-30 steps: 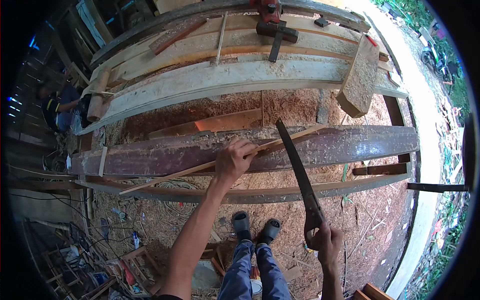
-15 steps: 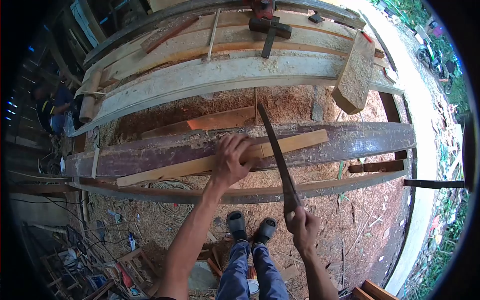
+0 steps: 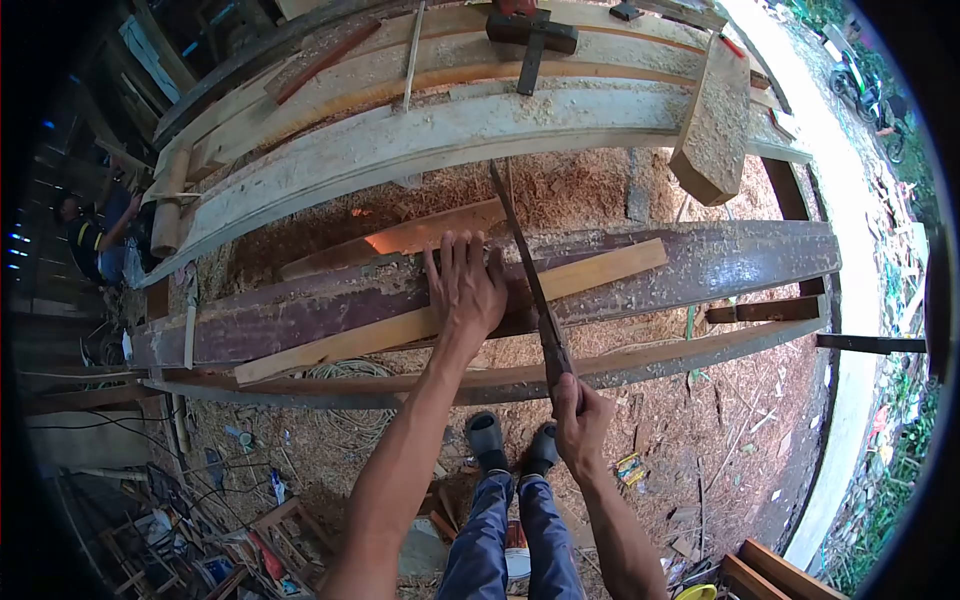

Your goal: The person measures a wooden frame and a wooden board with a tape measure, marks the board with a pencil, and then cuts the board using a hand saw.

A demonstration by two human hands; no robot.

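My right hand [image 3: 582,418] is closed around the handle of a handsaw [image 3: 527,258]. The saw's blade points away from me and lies across a light wooden strip [image 3: 608,270], at the spot just right of my left hand. That strip rests at a slant on a dark reddish-brown plank [image 3: 745,262]. With fingers stretched out and apart, my left hand [image 3: 468,290] lies flat over the strip and the plank, pressing from above. Its palm hides part of the strip.
Behind lies a long pale board [image 3: 400,150] with shavings, and a thick wooden block [image 3: 715,130] across its right end. A dark T-shaped wooden tool [image 3: 533,50] sits farther back. Shavings cover the ground around my feet [image 3: 487,440]. A person [image 3: 100,235] is at the far left.
My left hand has opened from a curled grip on the strip to a flat, spread pose. My right hand and the saw have shifted left and farther from me.
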